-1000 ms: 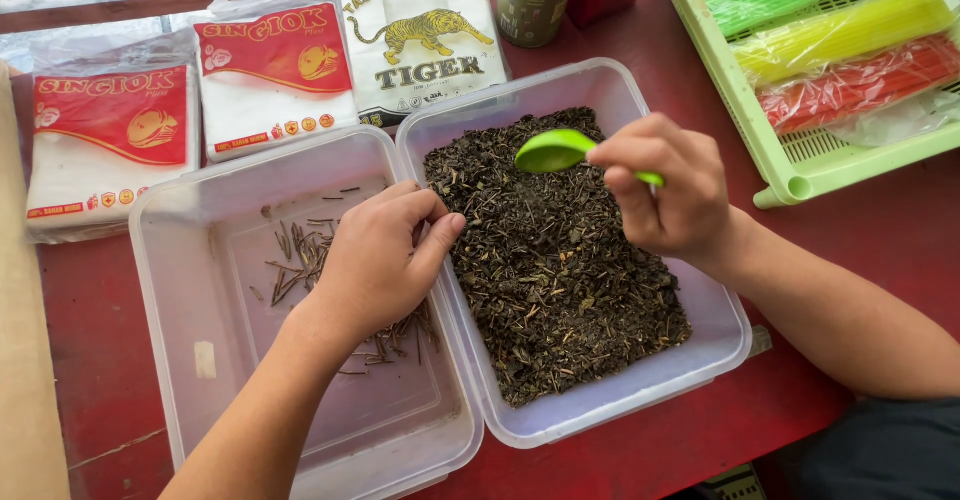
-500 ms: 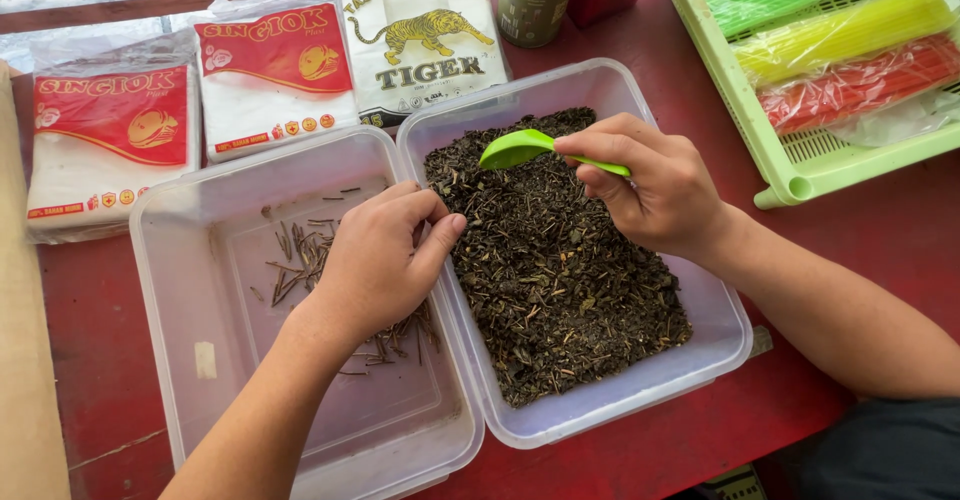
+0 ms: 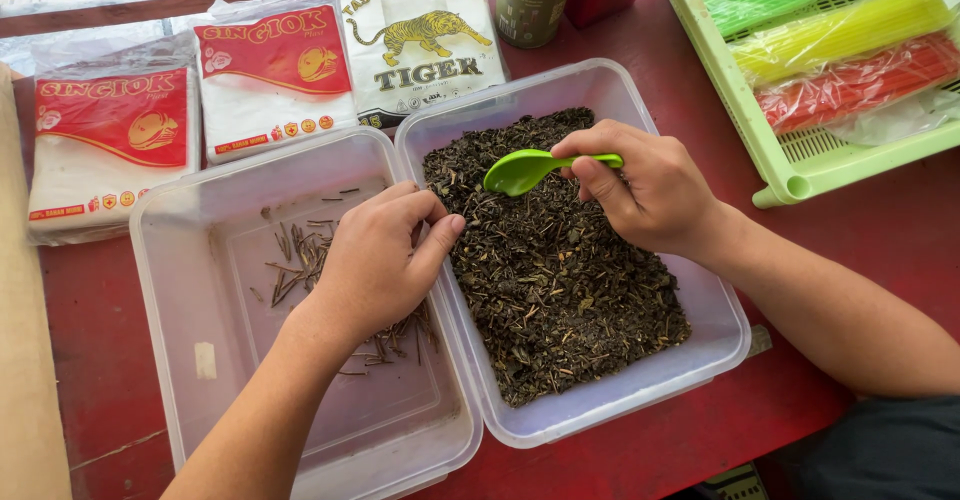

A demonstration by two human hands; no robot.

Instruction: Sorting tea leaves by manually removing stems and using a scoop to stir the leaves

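We saw the right hand (image 3: 650, 190) clamped on a green scoop (image 3: 530, 168) over 1 clear tub (image 3: 720, 330) of dried leaves (image 3: 560, 280), while the left hand (image 3: 375, 260), fingers curled together, rested at the neighbouring tub (image 3: 170, 360) of twigs (image 3: 300, 260) on the red bench (image 3: 850, 240).

Right hand (image 3: 645, 185) gripping a green plastic spoon (image 3: 535, 168) over dark loose tea leaves (image 3: 560, 270) in a clear plastic tub (image 3: 610, 400), left hand (image 3: 380, 260) curled above a neighbouring clear tub of stems (image 3: 200, 360), red counter (image 3: 860, 220)
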